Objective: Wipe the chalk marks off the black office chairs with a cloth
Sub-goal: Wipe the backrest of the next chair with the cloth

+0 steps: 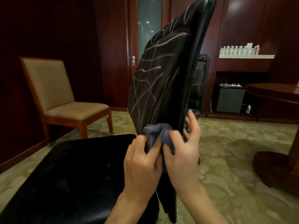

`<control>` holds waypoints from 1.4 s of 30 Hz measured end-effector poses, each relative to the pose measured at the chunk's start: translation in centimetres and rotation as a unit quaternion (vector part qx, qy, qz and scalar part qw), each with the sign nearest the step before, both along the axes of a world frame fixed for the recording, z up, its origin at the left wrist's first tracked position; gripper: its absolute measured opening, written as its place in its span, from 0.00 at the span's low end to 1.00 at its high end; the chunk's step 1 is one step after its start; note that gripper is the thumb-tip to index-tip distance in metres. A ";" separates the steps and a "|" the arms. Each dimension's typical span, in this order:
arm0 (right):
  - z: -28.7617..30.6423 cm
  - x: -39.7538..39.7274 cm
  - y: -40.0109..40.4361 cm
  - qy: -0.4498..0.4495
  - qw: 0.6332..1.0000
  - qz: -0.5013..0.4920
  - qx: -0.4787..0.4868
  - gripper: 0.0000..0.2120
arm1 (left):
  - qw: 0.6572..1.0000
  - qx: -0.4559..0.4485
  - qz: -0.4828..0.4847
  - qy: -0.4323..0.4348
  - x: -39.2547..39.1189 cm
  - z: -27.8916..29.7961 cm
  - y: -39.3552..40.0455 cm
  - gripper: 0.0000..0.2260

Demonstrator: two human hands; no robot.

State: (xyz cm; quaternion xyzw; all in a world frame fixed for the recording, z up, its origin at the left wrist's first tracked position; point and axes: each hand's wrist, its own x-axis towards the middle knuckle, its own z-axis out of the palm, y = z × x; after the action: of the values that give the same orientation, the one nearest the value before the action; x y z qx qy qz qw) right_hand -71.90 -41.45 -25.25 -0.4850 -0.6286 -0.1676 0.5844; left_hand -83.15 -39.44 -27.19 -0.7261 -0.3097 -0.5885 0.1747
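1. At the base of the chair back [153, 81], head view: the cloth [157, 135], grey-blue and bunched, sits against the lower edge of the padded face, just above the seat [77, 172].
2. Left hand [142, 160]: its grip is closed on the cloth, fingers curled round the lower folds.
3. Right hand [181, 152]: thumb and palm press the cloth's right side, so its grip also holds the cloth; the outer fingers [192, 120] extend along the rear edge of the chair back, apparently steadying it.
4. Chalk marks [148, 70]: pale lines cross the padded face from just above the cloth to the top of the chair back. None appear removed, so the task looks barely begun on this surface.
5. Second black chair [200, 78]: stands behind the chair back, also marked.
6. Recommended procedure: spread the cloth flat before wiping; a bunched wad covers little. Brace the chair back from behind, since it may swing under pressure. Work upward in overlapping strokes, refolding to a clean face so chalk is lifted rather than smeared.
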 end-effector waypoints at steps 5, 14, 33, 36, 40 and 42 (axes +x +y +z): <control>-5.3 0.4 -0.2 0.000 0.998 0.036 -0.052 0.09 | 0.997 -0.043 0.032 0.056 -1.2 -5.8 -0.1 0.14; 3.0 3.4 0.1 0.105 0.992 0.043 0.054 0.04 | 1.000 -0.003 -0.009 -0.013 2.3 4.0 -0.7 0.16; 8.3 5.0 2.0 0.107 0.983 0.054 0.139 0.06 | 0.998 0.063 0.003 0.018 3.9 11.7 1.3 0.14; 13.2 5.2 2.7 0.116 0.978 0.043 0.166 0.05 | 0.997 0.074 0.030 0.017 5.1 16.5 2.2 0.13; 14.7 5.5 3.9 0.111 0.981 0.046 0.154 0.05 | 0.995 0.068 0.064 0.047 5.1 17.3 3.5 0.10; 13.2 5.3 4.3 0.099 0.984 0.046 0.139 0.05 | 0.994 0.064 0.076 0.052 4.8 15.8 3.5 0.07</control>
State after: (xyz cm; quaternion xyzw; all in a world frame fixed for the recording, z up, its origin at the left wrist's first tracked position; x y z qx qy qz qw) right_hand -66.62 -37.16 -12.01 -0.3838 -0.5598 -0.1780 0.7124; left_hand -78.36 -35.91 -11.37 -0.7172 -0.3161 -0.5538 0.2811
